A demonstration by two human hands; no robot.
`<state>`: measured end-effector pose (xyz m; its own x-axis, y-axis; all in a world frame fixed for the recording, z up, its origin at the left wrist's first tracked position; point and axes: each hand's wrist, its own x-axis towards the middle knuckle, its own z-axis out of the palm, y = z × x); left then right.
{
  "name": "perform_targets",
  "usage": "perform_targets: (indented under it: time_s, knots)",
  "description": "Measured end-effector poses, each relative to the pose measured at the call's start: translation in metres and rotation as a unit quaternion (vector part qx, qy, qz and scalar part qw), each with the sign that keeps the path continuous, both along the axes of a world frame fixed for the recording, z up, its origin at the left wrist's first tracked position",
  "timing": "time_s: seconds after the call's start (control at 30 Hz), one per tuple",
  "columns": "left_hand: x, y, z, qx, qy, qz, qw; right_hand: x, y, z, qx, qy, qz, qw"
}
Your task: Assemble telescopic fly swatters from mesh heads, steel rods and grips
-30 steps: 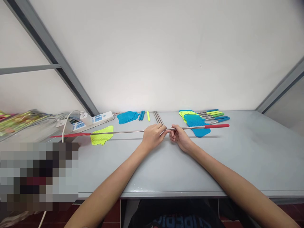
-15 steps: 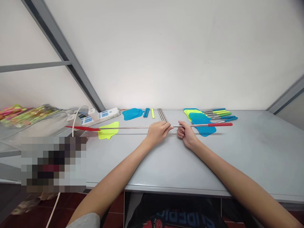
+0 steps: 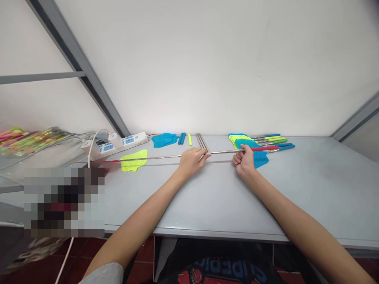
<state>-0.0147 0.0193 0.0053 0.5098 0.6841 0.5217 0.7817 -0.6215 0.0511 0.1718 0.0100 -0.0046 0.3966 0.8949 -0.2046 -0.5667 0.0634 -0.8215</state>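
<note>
A long fly swatter [image 3: 223, 152] with a thin metal rod spans the table, held level above it. Its red grip points right and its red paddle, seen edge-on, points left. My left hand [image 3: 192, 161] is closed around the middle of the rod. Further right, my right hand [image 3: 245, 161] pinches the rod close to the red grip. Beneath the rod's left part lies a yellow swatter paddle [image 3: 134, 161]. Behind my right hand, a blue swatter paddle [image 3: 260, 159] is partly covered.
At the back lie blue paddles [image 3: 164, 140], blue grips [image 3: 181, 138], a yellow grip [image 3: 190, 139] and several metal rods [image 3: 202, 142]. Finished-looking swatters [image 3: 274, 140] are piled right. A power strip [image 3: 127, 142] with plugs and a white cable [image 3: 89, 152] stands left, near bagged colourful items [image 3: 35, 140].
My right hand has slid right along the rod, up to the red grip. The swatter has shifted left and turned, so its paddle shows thinner. My left hand stays around the rod.
</note>
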Motion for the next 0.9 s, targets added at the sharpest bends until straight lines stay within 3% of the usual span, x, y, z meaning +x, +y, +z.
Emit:
perform_targets:
  time_s: [0.53,0.9]
  knots:
    - [0.003,-0.004,0.000,-0.020,0.006,-0.015,1.000,-0.024,-0.007,-0.008,-0.004,-0.018,-0.016,1.000]
    - [0.009,-0.008,-0.005,-0.013,0.018,-0.013,1.000,-0.023,-0.013,-0.001,-0.026,-0.016,0.119,0.992]
